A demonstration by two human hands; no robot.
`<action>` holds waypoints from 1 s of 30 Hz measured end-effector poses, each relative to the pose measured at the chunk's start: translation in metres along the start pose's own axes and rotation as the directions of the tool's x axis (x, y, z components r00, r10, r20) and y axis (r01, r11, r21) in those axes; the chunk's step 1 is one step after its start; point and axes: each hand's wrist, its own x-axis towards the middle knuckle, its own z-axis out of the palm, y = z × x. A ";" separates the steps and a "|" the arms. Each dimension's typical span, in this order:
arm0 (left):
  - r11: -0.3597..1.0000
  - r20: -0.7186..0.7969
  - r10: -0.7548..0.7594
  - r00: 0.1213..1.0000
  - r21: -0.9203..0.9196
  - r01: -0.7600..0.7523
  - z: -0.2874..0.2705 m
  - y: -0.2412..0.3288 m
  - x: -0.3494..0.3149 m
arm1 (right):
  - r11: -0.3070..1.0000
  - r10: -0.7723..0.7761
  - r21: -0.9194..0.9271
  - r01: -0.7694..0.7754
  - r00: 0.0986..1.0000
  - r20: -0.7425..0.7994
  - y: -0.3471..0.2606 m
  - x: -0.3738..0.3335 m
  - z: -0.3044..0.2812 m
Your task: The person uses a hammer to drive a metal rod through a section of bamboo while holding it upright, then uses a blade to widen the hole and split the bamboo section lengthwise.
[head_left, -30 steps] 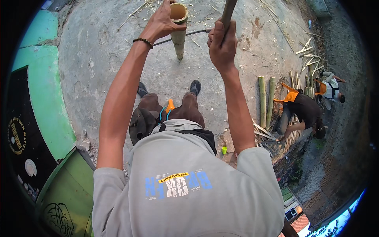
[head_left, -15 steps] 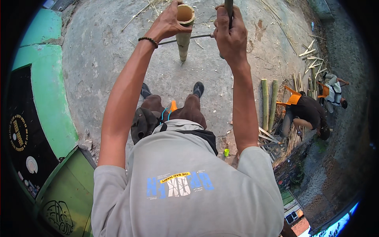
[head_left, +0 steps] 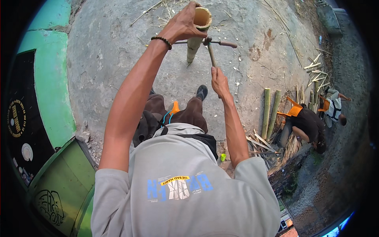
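Note:
A bamboo pole (head_left: 193,49) stands on the ground in front of me, its hollow top facing up. My left hand (head_left: 184,24) is wrapped around the pole just below the rim. Across the pole runs a long thin blade (head_left: 181,42), which sticks out to the left and has a brown handle (head_left: 228,44) on the right. Whether it is sunk into the bamboo is hidden. My right hand (head_left: 219,82) grips a hammer (head_left: 212,57) by its shaft; the hammer's head is at the blade, close beside the pole's right side.
Two bamboo poles (head_left: 266,112) stand to the right, near split strips (head_left: 291,151). Beyond them a person in dark clothes (head_left: 306,128) bends by an orange chair (head_left: 292,108); another person (head_left: 334,106) is farther off. A small green cup (head_left: 223,157) is nearby. A green wall (head_left: 51,87) rises left.
My right hand has come down and nearer to me, bringing the raised hammer's head to the blade beside the pole. My left hand still holds the pole, which appears farther right in view.

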 end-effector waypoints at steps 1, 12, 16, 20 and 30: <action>1.000 -0.002 -0.018 1.000 0.015 0.018 0.004 -0.001 -0.007 | 0.998 0.016 0.054 -0.014 0.999 -0.048 -0.012 -0.014 -0.017; 0.999 -0.046 0.005 0.999 -0.038 -0.007 -0.008 -0.028 -0.009 | 0.798 -0.206 0.444 0.407 0.877 -0.434 -0.058 0.003 -0.013; 0.999 0.000 0.010 1.000 -0.036 -0.010 -0.007 -0.018 -0.001 | 0.986 0.080 0.154 -0.069 0.995 -0.067 0.019 0.044 0.062; 0.995 -0.019 -0.014 1.000 -0.094 0.012 -0.023 -0.030 -0.008 | 0.973 -0.057 0.212 0.092 0.984 -0.166 -0.067 0.048 0.017; 0.995 0.004 0.081 0.997 0.051 -0.081 -0.019 -0.028 -0.015 | 0.981 -0.193 -0.044 0.188 0.952 -0.237 0.015 0.049 0.065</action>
